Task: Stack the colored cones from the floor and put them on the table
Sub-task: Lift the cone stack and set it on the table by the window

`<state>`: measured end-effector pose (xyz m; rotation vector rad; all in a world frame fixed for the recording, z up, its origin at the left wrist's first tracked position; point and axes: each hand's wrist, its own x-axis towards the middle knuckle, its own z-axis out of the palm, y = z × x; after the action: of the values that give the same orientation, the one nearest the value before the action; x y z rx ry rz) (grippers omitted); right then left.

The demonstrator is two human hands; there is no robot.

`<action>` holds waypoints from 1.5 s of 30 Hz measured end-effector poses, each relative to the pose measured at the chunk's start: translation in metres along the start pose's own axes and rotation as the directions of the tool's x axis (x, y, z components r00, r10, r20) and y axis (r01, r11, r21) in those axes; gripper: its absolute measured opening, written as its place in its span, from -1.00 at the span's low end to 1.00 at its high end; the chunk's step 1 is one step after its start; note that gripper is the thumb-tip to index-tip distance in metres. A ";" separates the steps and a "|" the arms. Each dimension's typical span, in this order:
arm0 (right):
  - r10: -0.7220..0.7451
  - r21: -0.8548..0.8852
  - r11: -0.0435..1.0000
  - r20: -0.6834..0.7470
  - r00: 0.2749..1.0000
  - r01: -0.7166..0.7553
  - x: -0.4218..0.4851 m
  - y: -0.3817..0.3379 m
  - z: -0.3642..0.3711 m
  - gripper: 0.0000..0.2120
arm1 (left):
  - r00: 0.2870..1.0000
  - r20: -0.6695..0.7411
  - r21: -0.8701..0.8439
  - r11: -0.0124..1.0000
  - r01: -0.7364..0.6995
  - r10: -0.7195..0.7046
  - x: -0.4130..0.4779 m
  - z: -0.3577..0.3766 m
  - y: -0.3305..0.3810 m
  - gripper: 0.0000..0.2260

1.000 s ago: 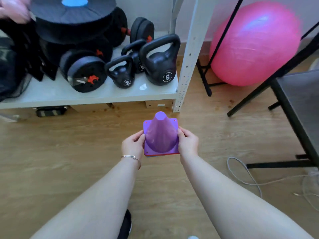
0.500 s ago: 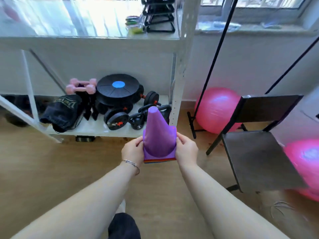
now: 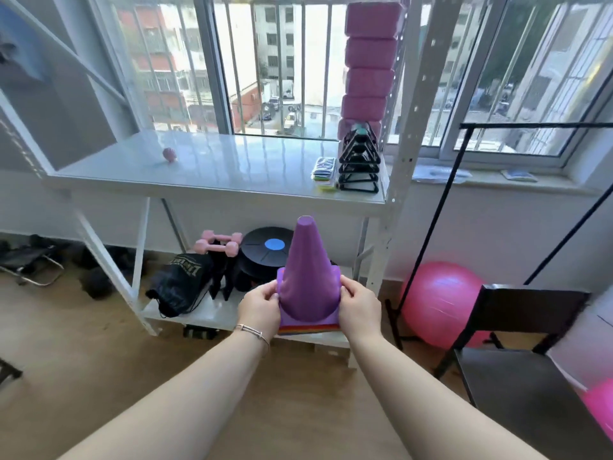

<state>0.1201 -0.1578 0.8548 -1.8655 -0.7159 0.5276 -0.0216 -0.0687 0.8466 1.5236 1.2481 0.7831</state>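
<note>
A stack of cones [image 3: 308,277] with a purple one on top is held upright in front of me; coloured base edges of the lower cones show beneath it. My left hand [image 3: 260,307] grips the left side of the stack's base, and my right hand [image 3: 360,307] grips the right side. The stack hangs in the air below and in front of the white glossy table [image 3: 212,167], which stands by the window.
On the table's right end stand black triangular frames [image 3: 359,164], a small colourful pack [image 3: 323,172] and stacked pink blocks [image 3: 370,61]; a small pink ball [image 3: 169,154] lies at its left. Weights sit on the lower shelf. A black chair [image 3: 530,386] and pink exercise ball [image 3: 441,302] are at the right.
My view has swung up from the floor to the table and window. Both hands have kept hold of the cone stack and lifted it higher.
</note>
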 end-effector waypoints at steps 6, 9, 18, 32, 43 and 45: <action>-0.019 -0.009 1.000 -0.002 1.000 0.019 -0.001 -0.056 0.063 -0.64 | 0.999 0.012 -0.002 0.999 -0.043 0.043 0.038 -0.077 0.022 -0.48; 0.008 0.030 1.000 -0.028 1.000 -0.007 0.000 -0.079 0.092 -0.65 | 0.997 0.055 -0.043 0.998 -0.055 0.057 0.063 -0.113 0.027 -0.64; 0.134 0.324 0.942 -0.121 0.984 -0.088 0.020 -0.124 0.140 -0.75 | 0.989 0.148 -0.290 0.955 0.064 -0.021 0.135 -0.156 0.033 -0.79; 0.142 0.327 0.941 -0.127 0.982 -0.093 0.157 -0.132 0.132 -0.77 | 0.978 0.194 -0.356 0.924 0.138 -0.071 0.245 -0.093 0.071 -0.83; 0.098 0.319 0.944 -0.022 0.995 -0.086 0.324 -0.145 0.131 -0.76 | 0.998 0.023 -0.328 0.943 0.056 -0.051 0.361 -0.033 0.121 -0.81; 0.106 0.343 0.935 -0.011 0.994 -0.096 0.348 -0.149 0.137 -0.76 | 0.999 0.014 -0.321 0.946 0.035 -0.032 0.382 -0.028 0.128 -0.80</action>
<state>0.2498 0.2162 0.9279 -1.5846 -0.4744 0.6458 0.0963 0.3063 0.9388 1.2364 1.0761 0.9083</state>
